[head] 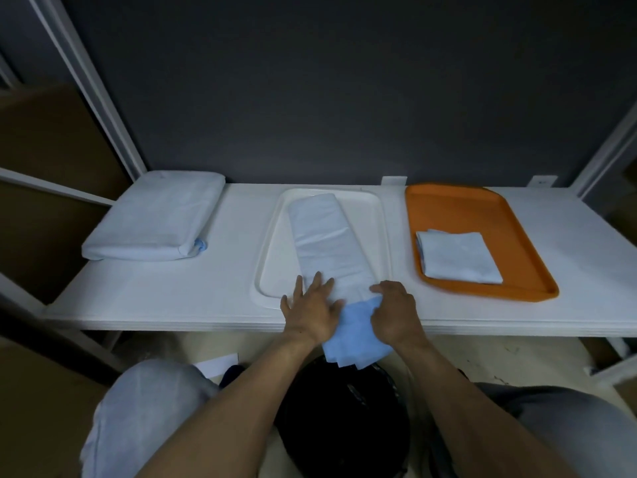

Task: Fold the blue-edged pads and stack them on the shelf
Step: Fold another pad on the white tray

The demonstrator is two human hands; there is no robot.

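A long, narrow folded pad (324, 236) lies lengthwise on the white tray (374, 229) in the middle of the shelf. Its blue near end (355, 336) hangs over the shelf's front edge. My left hand (312, 305) lies flat with spread fingers on the pad's near part. My right hand (393, 308) has its fingers curled round the pad's right edge where white meets blue. One folded pad (458, 258) rests on the orange tray (482, 208) at the right. A thick pack of pads (155, 219) sits at the left.
The white shelf (213, 288) runs between white uprights, with a dark panel behind it. Cardboard boxes stand at the far left. Below the shelf's front edge are my knees and a black round object (344, 408) on the floor.
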